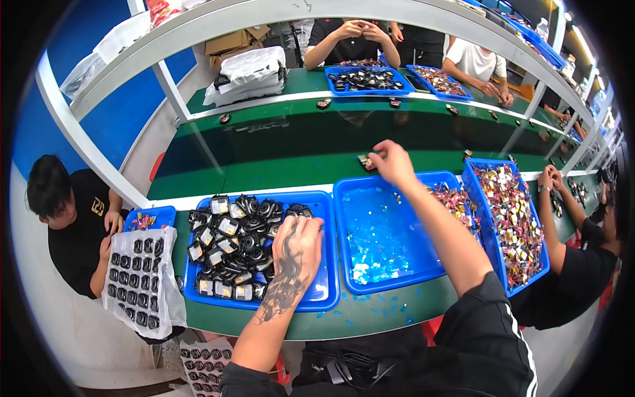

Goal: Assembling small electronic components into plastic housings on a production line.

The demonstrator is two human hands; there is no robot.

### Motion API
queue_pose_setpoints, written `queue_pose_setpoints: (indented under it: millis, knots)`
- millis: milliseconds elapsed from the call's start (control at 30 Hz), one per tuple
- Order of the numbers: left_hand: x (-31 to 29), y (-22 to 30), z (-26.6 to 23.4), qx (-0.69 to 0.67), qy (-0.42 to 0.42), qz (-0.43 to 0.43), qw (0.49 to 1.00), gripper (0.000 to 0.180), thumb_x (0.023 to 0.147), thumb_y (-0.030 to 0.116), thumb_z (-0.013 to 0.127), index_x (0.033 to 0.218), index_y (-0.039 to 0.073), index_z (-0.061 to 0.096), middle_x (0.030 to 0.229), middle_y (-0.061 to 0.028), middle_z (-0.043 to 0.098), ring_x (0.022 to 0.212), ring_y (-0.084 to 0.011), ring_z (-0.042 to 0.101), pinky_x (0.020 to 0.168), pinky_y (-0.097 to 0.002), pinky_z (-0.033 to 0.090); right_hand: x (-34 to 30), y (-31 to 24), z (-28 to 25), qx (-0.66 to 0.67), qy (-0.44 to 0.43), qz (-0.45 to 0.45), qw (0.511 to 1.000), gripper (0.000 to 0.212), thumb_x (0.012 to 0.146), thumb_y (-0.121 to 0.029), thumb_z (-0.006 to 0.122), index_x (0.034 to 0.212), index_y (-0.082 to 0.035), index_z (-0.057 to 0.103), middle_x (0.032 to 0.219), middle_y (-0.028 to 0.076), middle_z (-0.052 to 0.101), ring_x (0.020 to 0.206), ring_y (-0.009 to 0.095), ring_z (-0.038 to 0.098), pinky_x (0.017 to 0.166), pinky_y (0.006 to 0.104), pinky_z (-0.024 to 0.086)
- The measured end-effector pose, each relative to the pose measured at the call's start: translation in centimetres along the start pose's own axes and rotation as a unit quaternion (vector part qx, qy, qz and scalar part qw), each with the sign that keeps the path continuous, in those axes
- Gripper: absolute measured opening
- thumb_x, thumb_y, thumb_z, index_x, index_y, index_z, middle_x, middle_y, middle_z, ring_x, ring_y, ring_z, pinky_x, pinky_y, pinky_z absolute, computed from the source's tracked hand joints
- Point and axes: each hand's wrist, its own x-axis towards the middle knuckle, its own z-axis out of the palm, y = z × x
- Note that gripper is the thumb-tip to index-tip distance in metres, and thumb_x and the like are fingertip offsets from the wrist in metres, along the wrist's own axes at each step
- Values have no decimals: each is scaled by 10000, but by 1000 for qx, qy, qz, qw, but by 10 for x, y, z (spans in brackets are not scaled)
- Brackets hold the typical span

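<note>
My left hand (299, 239) is over the right side of a blue tray (329, 264) heaped with black plastic housings (228, 241), some with pale square faces. Its fingers are closed around one black housing (299, 210) near the tray's far edge. My right hand (395, 163) reaches past a second blue tray (344, 218) to the green belt. There its fingertips pinch the edge of a small red-and-yellow component (366, 162). Small clear-blue film pieces (380, 261) lie in that second tray, with a pile of red components (456, 205) at its right end.
A blue bin (468, 182) full of small components stands at the right. To the left, a co-worker (83, 225) sits by a white tray of black parts (135, 281). More people work across the belt (264, 142). A white metal frame (165, 92) crosses above.
</note>
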Motion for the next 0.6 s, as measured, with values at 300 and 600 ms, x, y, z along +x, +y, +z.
queue_pose_setpoints:
  millis: [300, 600]
  knots:
    - [-7, 33, -4, -283, -28, 113, 952, 439, 696, -49, 727, 1084, 157, 714, 1358, -173, 461, 1181, -334, 520, 915, -419, 504, -149, -87, -41, 507, -346, 140, 777, 272, 994, -255, 549, 971, -21, 686, 817, 4, 650, 689, 57, 551, 580, 216, 447]
    - [-20, 38, 5, -660, -180, -257, 683, 365, 995, 40, 450, 1351, -39, 461, 1138, -165, 644, 1005, -253, 671, 847, -318, 576, -151, -79, -62, 184, -133, -82, 970, 227, 866, -244, 689, 890, -20, 721, 857, 157, 686, 780, 277, 656, 707, 363, 517]
